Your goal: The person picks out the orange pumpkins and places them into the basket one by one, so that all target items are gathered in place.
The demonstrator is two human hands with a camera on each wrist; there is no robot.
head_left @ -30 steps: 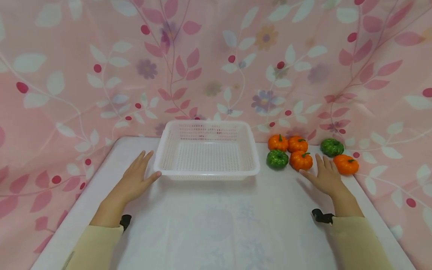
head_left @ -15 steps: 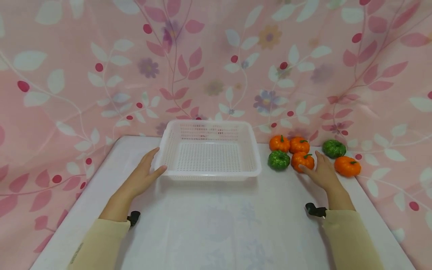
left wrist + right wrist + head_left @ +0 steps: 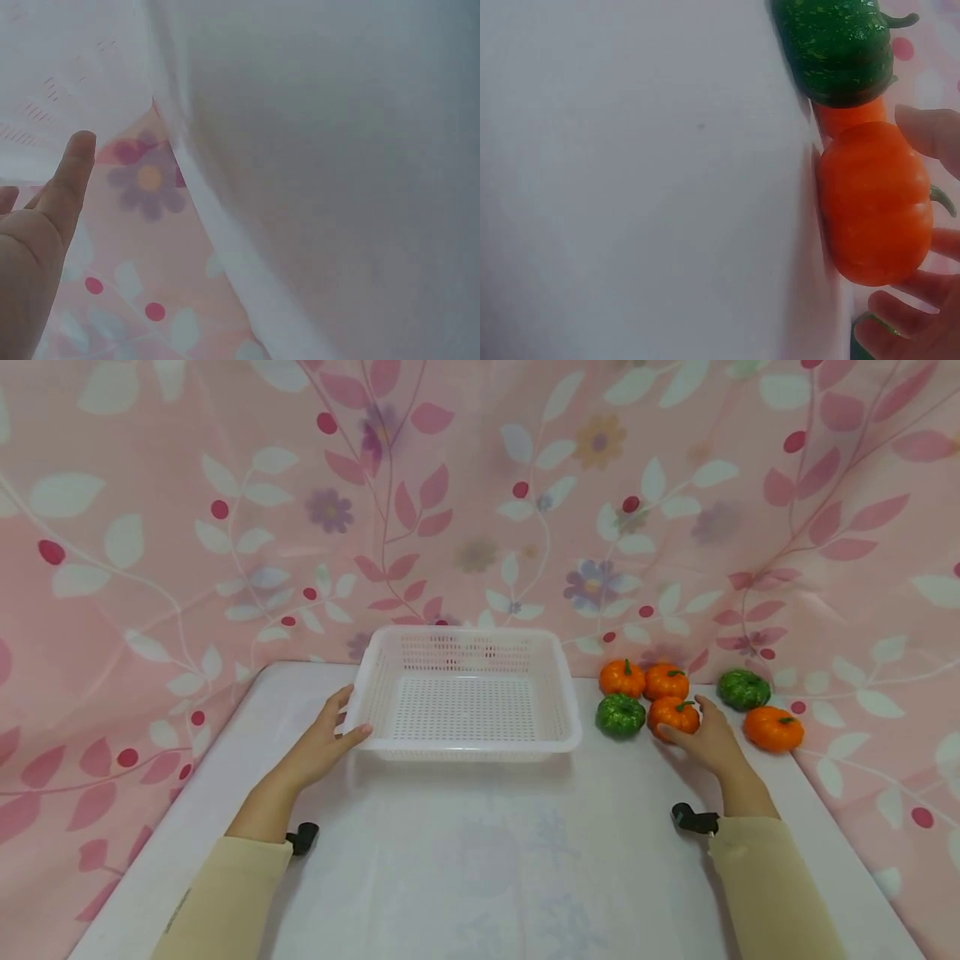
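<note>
On the right of the table my right hand [image 3: 712,743] curls round the nearest orange pumpkin [image 3: 876,204], thumb on one side, fingers on the other. The pumpkin sits among two more orange pumpkins [image 3: 622,679] and a green pumpkin [image 3: 620,716]. At the left, my left hand [image 3: 318,750] is at the near left corner of a white plastic basket [image 3: 465,746], with its thumb over the rim and its other fingers extended along the outer side. The left wrist view has a straight finger [image 3: 75,165] beside the basket wall [image 3: 45,67].
Farther right, another green pumpkin [image 3: 743,690] and an orange pumpkin [image 3: 774,729] lie near the table's right edge. A white cloth covers the table [image 3: 480,843]. Behind it hangs a pink floral curtain [image 3: 450,485].
My right hand has moved left onto the nearest orange pumpkin, its fingers drawing in round it. My left hand has moved right, up to the basket's rim. Basket and pumpkins have stayed put.
</note>
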